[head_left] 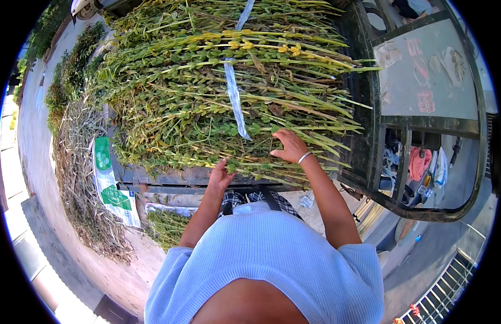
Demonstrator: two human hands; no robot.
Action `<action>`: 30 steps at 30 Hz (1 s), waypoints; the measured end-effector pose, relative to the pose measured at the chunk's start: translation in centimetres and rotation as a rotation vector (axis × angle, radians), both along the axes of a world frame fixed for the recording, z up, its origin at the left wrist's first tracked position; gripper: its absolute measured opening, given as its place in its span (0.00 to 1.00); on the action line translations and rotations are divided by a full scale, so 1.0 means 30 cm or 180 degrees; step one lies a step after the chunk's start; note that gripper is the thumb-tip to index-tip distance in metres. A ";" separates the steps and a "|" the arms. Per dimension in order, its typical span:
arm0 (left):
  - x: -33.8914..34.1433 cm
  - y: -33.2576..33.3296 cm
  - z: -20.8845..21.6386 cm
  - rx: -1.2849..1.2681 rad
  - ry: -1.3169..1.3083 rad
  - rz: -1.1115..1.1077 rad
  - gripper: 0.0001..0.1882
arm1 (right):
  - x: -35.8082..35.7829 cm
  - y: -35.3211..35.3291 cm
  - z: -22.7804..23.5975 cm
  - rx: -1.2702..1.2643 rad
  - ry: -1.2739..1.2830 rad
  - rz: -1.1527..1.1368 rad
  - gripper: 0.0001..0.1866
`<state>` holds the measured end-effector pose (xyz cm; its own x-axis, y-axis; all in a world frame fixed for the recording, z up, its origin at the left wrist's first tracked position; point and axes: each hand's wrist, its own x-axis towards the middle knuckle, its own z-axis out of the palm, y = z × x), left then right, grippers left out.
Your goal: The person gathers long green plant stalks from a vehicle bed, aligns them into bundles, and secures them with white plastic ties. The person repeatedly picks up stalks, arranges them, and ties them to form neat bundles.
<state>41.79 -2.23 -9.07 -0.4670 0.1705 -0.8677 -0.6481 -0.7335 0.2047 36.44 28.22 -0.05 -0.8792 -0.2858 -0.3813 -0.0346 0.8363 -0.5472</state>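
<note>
Where the cart's [169, 176] near edge faces the wearer, two bare hands, both over the stalks.

Stalks [169, 116]: green and yellowing, podded, one broad load; leafy tops toward the cart's left end, bare stems toward its right end, some tips past the right edge of the bed.

Left hand [220, 175]: at the near edge, left of the right hand; fingers bent up against the outermost stalks, which lie just beyond and beside the fingertips. Whether they grip a stem, cannot tell.

Right hand [292, 147]: farther in from the near edge; thumb and fingers apart, gap facing left; stalks beneath and just left of the fingertips, others between hand and near edge. Bracelet [304, 157], pale, at the wrist.

Band [234, 100]: whitish, flat, across the stalks' middle; lower end near the right fingertips. Second band [244, 15]: alike, toward the far edge.

Frame [439, 125]: dark, at the cart's right end.

Sheet [114, 198]: green and white, beyond the near left corner.
</note>
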 end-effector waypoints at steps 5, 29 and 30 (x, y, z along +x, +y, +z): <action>-0.003 0.031 -0.015 0.0077 0.0007 -0.0044 0.14 | -0.094 -0.142 -0.088 0.1707 0.0314 -0.0089 0.15; -0.028 0.172 0.012 0.0224 -0.0121 -0.0352 0.18 | 0.064 -0.225 -0.126 0.0649 -0.0289 -0.0363 0.11; -0.027 0.174 0.021 0.0272 -0.0095 -0.0412 0.19 | 0.060 -0.224 -0.097 0.0715 -0.0251 -0.0314 0.11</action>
